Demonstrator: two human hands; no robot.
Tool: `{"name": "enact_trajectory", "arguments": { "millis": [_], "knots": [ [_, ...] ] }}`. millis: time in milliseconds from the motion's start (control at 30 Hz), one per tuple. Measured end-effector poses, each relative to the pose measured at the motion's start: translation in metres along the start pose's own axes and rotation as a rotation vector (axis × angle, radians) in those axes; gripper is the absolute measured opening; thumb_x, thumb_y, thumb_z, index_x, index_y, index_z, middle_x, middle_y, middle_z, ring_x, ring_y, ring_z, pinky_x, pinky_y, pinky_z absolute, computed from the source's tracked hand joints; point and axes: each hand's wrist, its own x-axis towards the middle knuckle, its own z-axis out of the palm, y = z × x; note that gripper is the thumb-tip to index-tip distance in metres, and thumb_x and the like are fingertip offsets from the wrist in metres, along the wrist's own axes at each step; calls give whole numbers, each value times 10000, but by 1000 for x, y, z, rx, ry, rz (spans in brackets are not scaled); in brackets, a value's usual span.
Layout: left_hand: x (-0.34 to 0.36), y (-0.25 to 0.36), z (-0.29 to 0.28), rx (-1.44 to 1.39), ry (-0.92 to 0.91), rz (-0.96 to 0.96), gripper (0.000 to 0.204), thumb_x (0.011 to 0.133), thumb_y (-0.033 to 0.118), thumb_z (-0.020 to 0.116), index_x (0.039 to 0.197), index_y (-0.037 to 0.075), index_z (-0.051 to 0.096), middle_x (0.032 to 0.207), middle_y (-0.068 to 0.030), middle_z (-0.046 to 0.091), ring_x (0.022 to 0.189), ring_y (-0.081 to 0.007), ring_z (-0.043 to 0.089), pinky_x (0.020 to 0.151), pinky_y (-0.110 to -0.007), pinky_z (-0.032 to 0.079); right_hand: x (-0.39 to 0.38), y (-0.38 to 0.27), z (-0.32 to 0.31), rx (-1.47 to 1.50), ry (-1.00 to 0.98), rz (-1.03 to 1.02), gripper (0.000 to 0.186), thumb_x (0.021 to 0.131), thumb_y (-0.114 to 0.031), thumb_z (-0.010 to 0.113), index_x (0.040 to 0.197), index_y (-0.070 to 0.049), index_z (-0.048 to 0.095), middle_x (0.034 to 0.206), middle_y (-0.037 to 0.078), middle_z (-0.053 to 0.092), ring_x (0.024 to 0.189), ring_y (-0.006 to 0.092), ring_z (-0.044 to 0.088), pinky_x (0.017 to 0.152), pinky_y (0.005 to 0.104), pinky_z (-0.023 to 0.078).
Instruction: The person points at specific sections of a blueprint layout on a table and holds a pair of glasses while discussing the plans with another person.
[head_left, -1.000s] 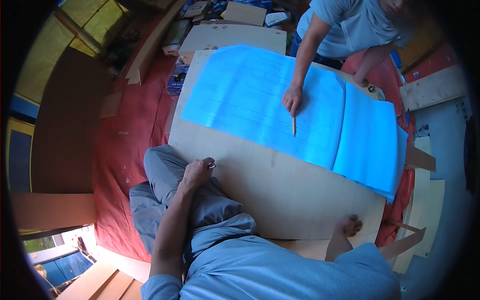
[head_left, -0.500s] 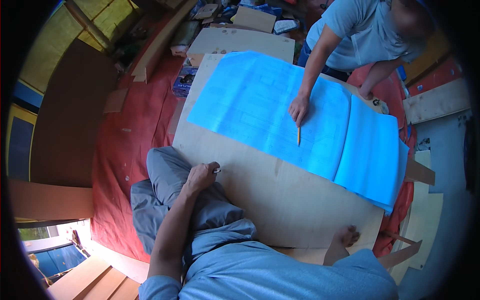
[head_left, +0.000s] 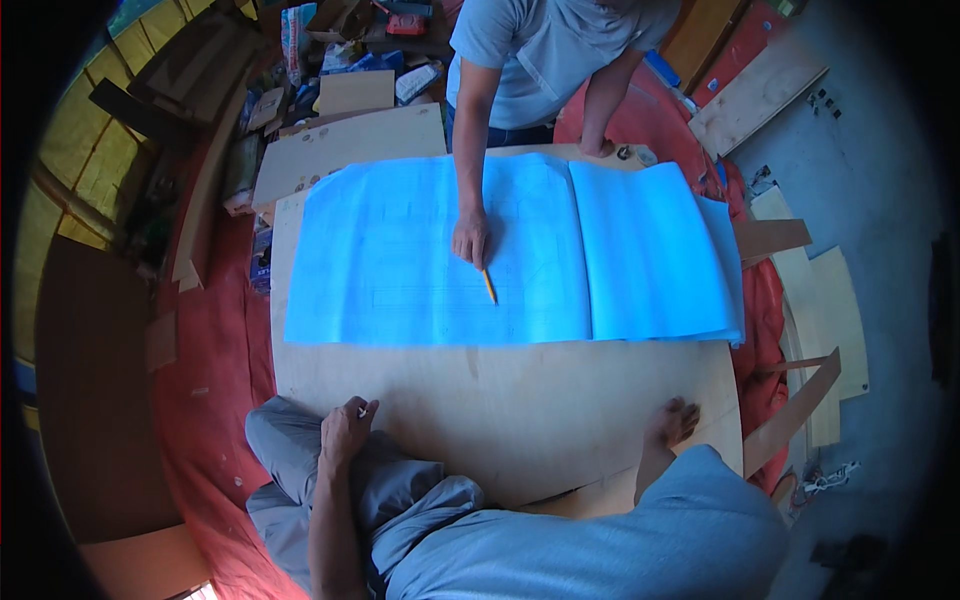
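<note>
My left hand is closed around a small white object, of which only a tip shows. It rests by my bent knee at the near edge of a plywood board. Toward the right end of that board my right hand leans on the bare wood, fingers loosely bent and apart, holding nothing visible. Beyond my hands lies a large bluish sheet with faint line drawings, its right part folded over. A co-worker's hand points a yellow pencil at the drawing.
Across the board stands the co-worker, the other hand propped at its far edge. Red sheeting covers the ground at left. Boxes and wood pieces are piled behind. Offcut strips stick out at right.
My view has swung to the right, so the board and sheet appear squarer and further left. The pencil point has shifted slightly over the drawing. Both my hands keep their places.
</note>
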Motion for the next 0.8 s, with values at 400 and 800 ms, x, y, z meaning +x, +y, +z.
{"name": "enact_trajectory", "arguments": {
  "millis": [400, 800],
  "knots": [
    [-2, -17, 7, -38, -23, -2, 187, 921, 215, 649, 1070, 124, 717, 933, -200, 755, 921, -416, 729, 814, -504, 577, -4, -6, -28, -13, -103, 36, 716, 1067, -548, 303, 1550, -42, 453, 1591, 193, 467, 1479, 344, 431, 1219, 484, 318],
    [0, -18, 3, -20, -81, -14, 226, 904, 170, 639, 1116, 134, 706, 998, -173, 774, 977, -388, 739, 870, -480, 585, -3, -9, -20, -6, -130, 58, 715, 1070, -546, 308, 1567, -46, 431, 1621, 185, 423, 1501, 337, 399, 1234, 477, 294]
  ]
}}
